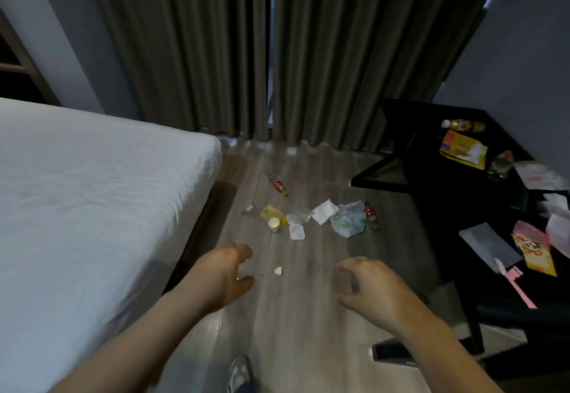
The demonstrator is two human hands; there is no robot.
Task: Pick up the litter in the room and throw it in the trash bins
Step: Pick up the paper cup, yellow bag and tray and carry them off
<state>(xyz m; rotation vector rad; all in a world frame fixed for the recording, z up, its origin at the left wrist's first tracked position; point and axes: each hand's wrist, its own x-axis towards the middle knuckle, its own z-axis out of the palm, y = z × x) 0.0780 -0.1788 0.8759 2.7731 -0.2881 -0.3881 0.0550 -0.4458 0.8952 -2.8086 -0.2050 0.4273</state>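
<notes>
Left hand (223, 272) and right hand (367, 284) outstretched over floor litter (308, 219) — fingers loosely curled, holding nothing

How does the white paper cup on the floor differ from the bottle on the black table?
The paper cup sits on the floor among the litter; the bottle lies on its side on the black table. The cup is plain white, its open mouth showing; the bottle is amber with a white cap on. Shared: both are drink containers not yet picked up.
</notes>
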